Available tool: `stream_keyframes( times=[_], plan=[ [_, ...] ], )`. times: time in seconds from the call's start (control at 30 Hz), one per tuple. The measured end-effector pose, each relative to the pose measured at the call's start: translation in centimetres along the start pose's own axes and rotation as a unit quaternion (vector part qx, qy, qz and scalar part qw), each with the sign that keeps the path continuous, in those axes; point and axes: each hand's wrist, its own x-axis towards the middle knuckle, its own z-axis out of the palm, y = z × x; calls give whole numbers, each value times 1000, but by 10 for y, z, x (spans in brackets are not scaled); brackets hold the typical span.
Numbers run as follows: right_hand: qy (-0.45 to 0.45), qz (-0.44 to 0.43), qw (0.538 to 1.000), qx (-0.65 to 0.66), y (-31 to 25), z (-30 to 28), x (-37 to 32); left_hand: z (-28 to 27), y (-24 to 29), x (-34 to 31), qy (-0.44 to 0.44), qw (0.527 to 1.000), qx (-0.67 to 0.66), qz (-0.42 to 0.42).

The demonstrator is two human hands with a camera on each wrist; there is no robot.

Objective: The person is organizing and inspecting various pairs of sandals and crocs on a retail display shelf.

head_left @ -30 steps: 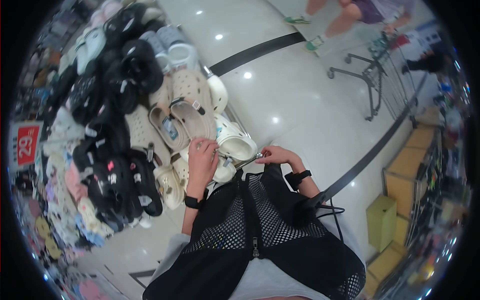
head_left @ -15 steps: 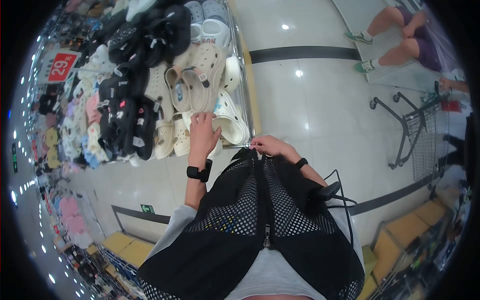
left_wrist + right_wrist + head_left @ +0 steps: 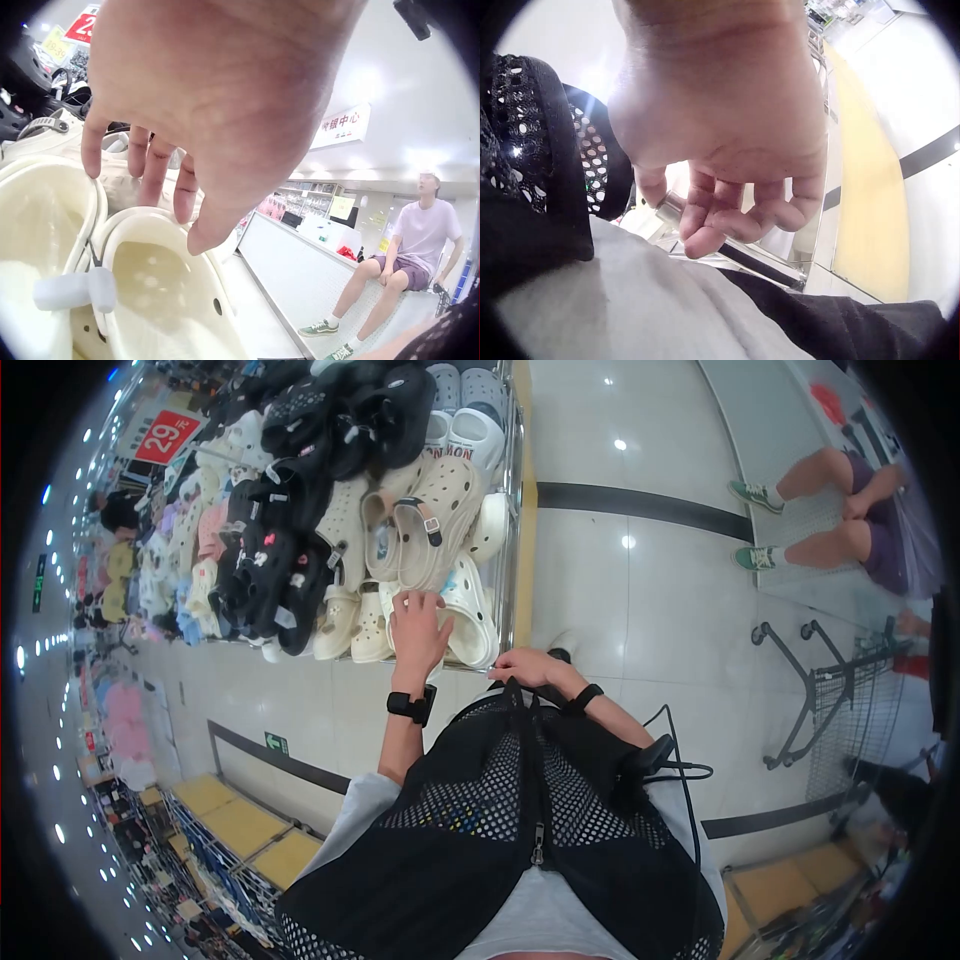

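Over cream clogs (image 3: 370, 632) at the near edge of the shoe pile, my left hand (image 3: 418, 635) rests with loosely bent fingers. In the left wrist view, the fingers of my left hand (image 3: 217, 97) hang down behind the openings of a pair of cream clogs (image 3: 157, 300) joined by a tag. Beside a white clog (image 3: 474, 622), my right hand (image 3: 530, 668) is at the rack's near right corner. The right wrist view has my right hand (image 3: 727, 127) with curled fingers, thumb and fingertips pinching a metal bar end (image 3: 671, 208).
Black clogs (image 3: 300, 575) and beige clogs (image 3: 440, 520) fill the display, with a red price sign (image 3: 168, 436) at its far left. A seated person (image 3: 885, 530) and a shopping cart (image 3: 850, 700) are across the aisle at right.
The head view has turned and shifted, so the display now stands more upright in it. Both hands remain near the same corner, the left over the cream clogs and the right at the bar.
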Motion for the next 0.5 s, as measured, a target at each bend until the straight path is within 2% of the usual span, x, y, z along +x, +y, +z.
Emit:
stream_keyframes(
  times=[0.07,0.2,0.27,0.4,0.47,0.5],
  plan=[
    [-34,17,999,-26,-4,-5,0,4,-1,2,4,1000,2,-7],
    [-39,11,995,-88,-18,-17,2,10,-10,15,-9,998,0,-60],
    [-73,-24,992,-102,-16,-26,6,2,-8,21,-46,995,-16,-88],
    [-182,21,977,-111,21,-57,24,-3,-1,24,-51,989,-40,-131],
    [-179,33,971,-157,31,-101,21,-1,0,22,-36,985,-60,-158],
    [-123,51,976,-174,46,-118,20,1,2,25,-31,980,-72,-183]
  ],
)
